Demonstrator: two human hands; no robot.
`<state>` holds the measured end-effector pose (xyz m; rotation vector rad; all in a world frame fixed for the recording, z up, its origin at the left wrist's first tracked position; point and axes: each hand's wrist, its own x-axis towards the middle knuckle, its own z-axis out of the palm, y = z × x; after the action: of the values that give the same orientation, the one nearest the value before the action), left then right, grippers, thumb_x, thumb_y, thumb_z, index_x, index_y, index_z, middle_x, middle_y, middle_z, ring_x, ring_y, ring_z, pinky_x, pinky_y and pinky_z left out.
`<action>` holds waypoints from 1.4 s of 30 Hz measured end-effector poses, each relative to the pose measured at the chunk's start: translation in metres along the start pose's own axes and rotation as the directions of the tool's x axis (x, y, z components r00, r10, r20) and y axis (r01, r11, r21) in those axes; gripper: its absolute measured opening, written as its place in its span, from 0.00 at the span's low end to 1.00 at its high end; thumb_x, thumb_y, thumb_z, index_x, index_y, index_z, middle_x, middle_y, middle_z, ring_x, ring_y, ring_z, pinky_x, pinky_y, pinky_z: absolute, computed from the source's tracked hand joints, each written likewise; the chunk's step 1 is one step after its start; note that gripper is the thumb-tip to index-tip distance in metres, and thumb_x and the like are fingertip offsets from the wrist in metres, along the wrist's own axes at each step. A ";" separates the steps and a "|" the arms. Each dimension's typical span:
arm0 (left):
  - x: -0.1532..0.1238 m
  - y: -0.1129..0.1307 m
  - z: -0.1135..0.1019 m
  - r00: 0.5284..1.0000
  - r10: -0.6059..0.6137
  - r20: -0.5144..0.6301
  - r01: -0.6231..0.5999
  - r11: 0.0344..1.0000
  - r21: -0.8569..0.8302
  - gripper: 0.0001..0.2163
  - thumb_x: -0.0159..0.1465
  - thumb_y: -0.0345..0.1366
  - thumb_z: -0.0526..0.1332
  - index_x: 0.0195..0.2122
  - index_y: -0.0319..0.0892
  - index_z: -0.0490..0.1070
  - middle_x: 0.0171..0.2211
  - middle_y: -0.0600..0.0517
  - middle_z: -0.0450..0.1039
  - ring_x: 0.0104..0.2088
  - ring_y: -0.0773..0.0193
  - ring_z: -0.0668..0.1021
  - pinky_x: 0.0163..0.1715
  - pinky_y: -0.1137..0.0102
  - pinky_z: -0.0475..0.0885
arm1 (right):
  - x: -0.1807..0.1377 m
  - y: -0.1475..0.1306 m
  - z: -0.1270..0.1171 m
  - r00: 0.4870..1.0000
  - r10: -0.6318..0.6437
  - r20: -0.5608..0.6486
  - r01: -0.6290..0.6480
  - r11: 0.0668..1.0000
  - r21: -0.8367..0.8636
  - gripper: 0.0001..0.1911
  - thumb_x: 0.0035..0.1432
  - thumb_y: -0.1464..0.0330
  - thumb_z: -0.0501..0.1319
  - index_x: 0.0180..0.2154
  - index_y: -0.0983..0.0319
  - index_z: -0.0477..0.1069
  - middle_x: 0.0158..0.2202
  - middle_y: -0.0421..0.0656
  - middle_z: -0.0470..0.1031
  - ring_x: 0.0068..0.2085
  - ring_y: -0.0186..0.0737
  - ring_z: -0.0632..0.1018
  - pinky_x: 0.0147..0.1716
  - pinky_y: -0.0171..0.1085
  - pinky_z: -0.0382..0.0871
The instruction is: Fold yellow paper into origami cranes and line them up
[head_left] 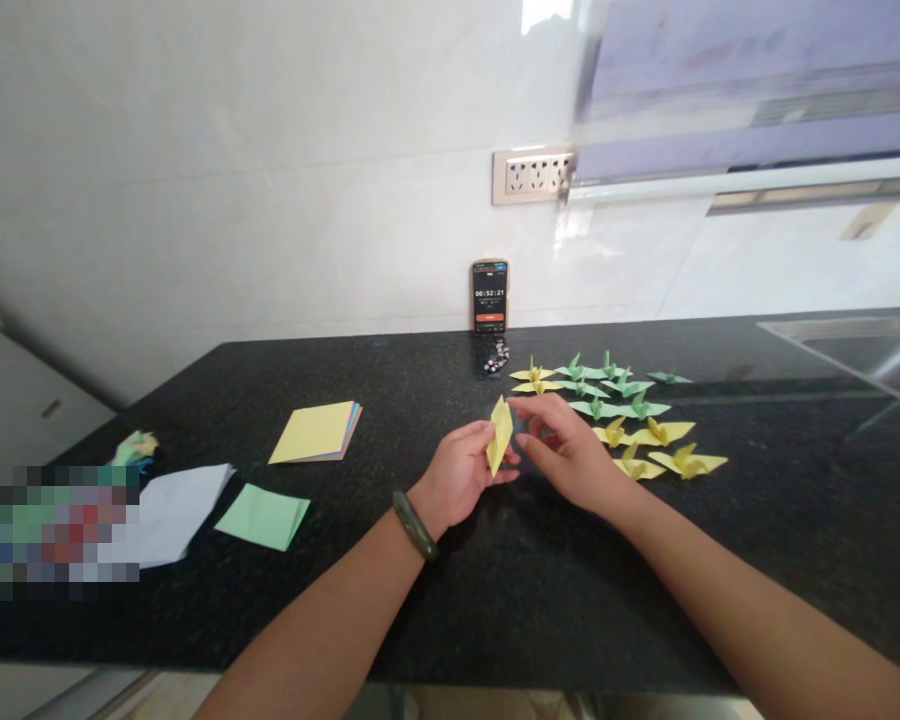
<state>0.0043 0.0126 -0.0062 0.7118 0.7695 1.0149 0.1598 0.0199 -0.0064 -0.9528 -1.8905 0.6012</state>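
Note:
A small folded piece of yellow paper [500,436] stands upright in my left hand [459,472], pinched between thumb and fingers above the dark countertop. My right hand [570,445] is just to its right, fingers curved and apart, thumb and index finger close to the paper's edge; I see nothing held in it. Beyond and right of my right hand sit several folded paper cranes: green ones [598,409] behind, yellow ones [688,462] in front, and further yellow ones [534,374] at the back left of the group.
Left of my hands lie a stack of coloured square paper [313,432], a green folded sheet [264,516], white paper [184,505] and crumpled paper [135,450]. A phone [490,297] showing a timer leans on the wall, a beaded bracelet [497,357] before it. A sink [862,345] is far right.

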 end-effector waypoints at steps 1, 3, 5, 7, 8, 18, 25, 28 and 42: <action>-0.001 0.000 0.000 0.999 -0.023 0.032 0.023 1.000 -0.001 0.06 0.57 0.34 0.56 0.32 0.38 0.68 0.25 0.51 0.70 0.24 0.68 0.73 0.25 0.71 0.70 | -0.001 0.000 0.000 0.996 -0.080 0.026 0.081 0.996 -0.030 0.17 0.54 0.72 0.56 0.46 0.57 0.67 0.41 0.46 0.65 0.40 0.38 0.70 0.32 0.36 0.69; -0.001 0.001 -0.001 0.993 -0.071 0.095 0.069 0.997 0.019 0.06 0.56 0.33 0.56 0.32 0.38 0.68 0.24 0.51 0.69 0.23 0.68 0.72 0.25 0.70 0.70 | -0.001 -0.001 -0.001 0.981 -0.189 0.036 0.191 0.977 -0.090 0.13 0.55 0.72 0.56 0.42 0.56 0.72 0.45 0.47 0.63 0.45 0.41 0.68 0.39 0.41 0.68; 0.000 0.000 -0.003 0.983 -0.114 0.143 0.106 0.992 0.063 0.07 0.56 0.35 0.56 0.30 0.37 0.69 0.21 0.52 0.67 0.22 0.69 0.72 0.25 0.70 0.70 | 0.000 -0.002 -0.002 0.971 -0.239 -0.001 0.235 0.956 -0.175 0.09 0.54 0.71 0.57 0.36 0.56 0.74 0.48 0.47 0.63 0.48 0.43 0.66 0.45 0.45 0.64; 0.002 -0.002 -0.004 0.985 -0.119 0.126 0.106 0.989 0.105 0.10 0.57 0.40 0.56 0.28 0.37 0.69 0.20 0.53 0.65 0.21 0.69 0.71 0.25 0.71 0.70 | 0.002 -0.003 -0.005 0.970 -0.239 -0.038 0.223 0.944 -0.243 0.07 0.54 0.70 0.58 0.32 0.57 0.75 0.46 0.47 0.67 0.48 0.45 0.66 0.47 0.47 0.61; 0.003 -0.002 -0.004 0.993 -0.086 0.084 0.075 0.990 0.119 0.12 0.57 0.42 0.56 0.28 0.37 0.69 0.20 0.53 0.66 0.20 0.69 0.71 0.24 0.71 0.69 | 0.003 -0.003 -0.006 0.975 -0.214 -0.057 0.194 0.948 -0.252 0.06 0.54 0.70 0.58 0.31 0.57 0.75 0.42 0.46 0.70 0.46 0.45 0.68 0.46 0.47 0.61; 0.000 -0.002 -0.002 0.981 0.189 0.037 -0.192 0.934 0.300 0.14 0.50 0.40 0.65 0.35 0.37 0.73 0.30 0.50 0.74 0.28 0.71 0.74 0.31 0.75 0.69 | 0.003 -0.003 0.002 0.906 0.422 0.035 -0.415 0.869 0.271 0.12 0.46 0.61 0.62 0.25 0.65 0.70 0.18 0.36 0.65 0.18 0.28 0.61 0.17 0.30 0.54; 0.001 -0.003 0.000 0.984 0.162 -0.067 -0.135 0.944 0.300 0.11 0.49 0.38 0.66 0.30 0.35 0.73 0.25 0.49 0.74 0.24 0.69 0.75 0.25 0.75 0.69 | 0.000 -0.004 0.004 0.958 0.287 -0.018 -0.282 0.950 0.136 0.11 0.50 0.62 0.59 0.30 0.63 0.73 0.24 0.41 0.73 0.25 0.34 0.70 0.26 0.34 0.63; 0.000 -0.001 0.002 0.983 0.163 -0.084 -0.127 0.936 0.329 0.12 0.49 0.38 0.65 0.31 0.36 0.74 0.27 0.48 0.75 0.25 0.68 0.76 0.24 0.75 0.69 | -0.001 -0.002 0.005 0.980 0.195 -0.037 -0.194 0.981 0.032 0.10 0.52 0.64 0.58 0.32 0.61 0.75 0.28 0.43 0.74 0.30 0.37 0.72 0.31 0.36 0.65; 0.001 -0.005 0.003 0.970 0.193 -0.145 -0.144 0.946 0.290 0.10 0.50 0.38 0.64 0.27 0.35 0.72 0.23 0.50 0.74 0.23 0.70 0.75 0.25 0.76 0.69 | -0.004 -0.001 0.007 0.984 -0.116 -0.132 0.083 0.969 -0.232 0.08 0.54 0.68 0.56 0.32 0.59 0.75 0.30 0.44 0.72 0.31 0.36 0.73 0.28 0.35 0.67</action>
<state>0.0096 0.0115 -0.0086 0.9536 1.0288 1.1472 0.1544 0.0163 -0.0106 -1.0094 -1.8892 0.2528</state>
